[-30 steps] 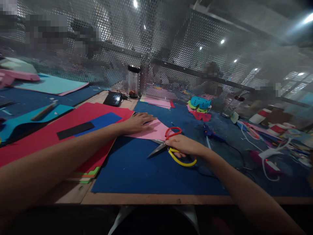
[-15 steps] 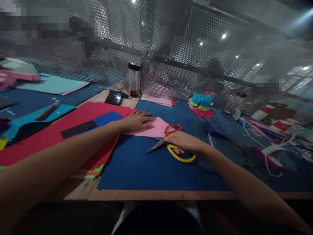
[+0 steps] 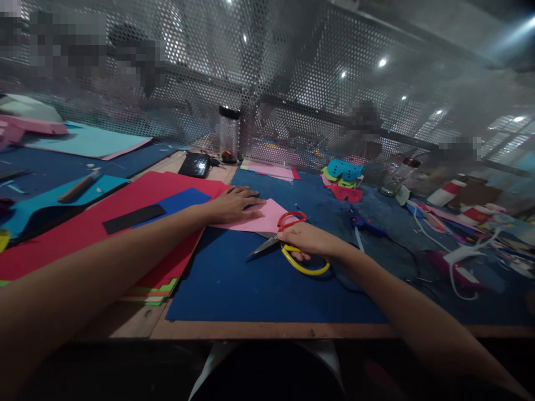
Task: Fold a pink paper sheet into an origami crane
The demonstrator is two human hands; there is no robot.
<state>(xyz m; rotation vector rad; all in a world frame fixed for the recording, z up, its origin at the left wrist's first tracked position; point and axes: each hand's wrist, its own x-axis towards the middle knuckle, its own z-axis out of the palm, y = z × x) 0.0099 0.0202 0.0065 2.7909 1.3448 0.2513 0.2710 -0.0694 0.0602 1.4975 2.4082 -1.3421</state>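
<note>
Gripping scissors [image 3: 267,244] by the handles in the curled right hand [image 3: 307,238], with blades parted at the near edge of pink paper [image 3: 273,214], in the head view. Pressing that paper on the blue mat [image 3: 251,295] under the flat left hand [image 3: 234,206]. Could slip or cut crookedly, if pressing too lightly. Since half a second ago, edged leftward with the scissors, barely moving the left hand.
</note>
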